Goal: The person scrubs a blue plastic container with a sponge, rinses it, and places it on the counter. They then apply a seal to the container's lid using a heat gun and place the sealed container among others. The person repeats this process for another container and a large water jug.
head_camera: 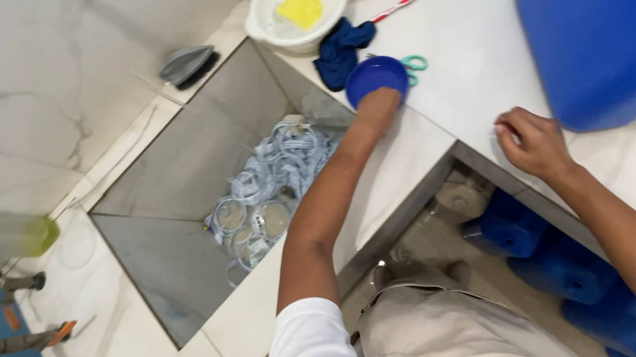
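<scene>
Left hand (377, 104) stretches over the sink (168, 184), fingers closed on the blue bowl (375, 76) at the counter's (466, 47) edge (within reach); right hand (531, 142) rests loosely curled, empty, bracing.

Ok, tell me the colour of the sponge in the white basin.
Yellow: the sponge in the white basin, head view.

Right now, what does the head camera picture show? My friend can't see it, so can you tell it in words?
Seen from above, a person's left hand reaches to a small blue bowl at the edge of a white marble counter, while the right hand rests on the counter beside a big blue container. Below the arm, a square grey sink holds clear plastic pieces.
</scene>
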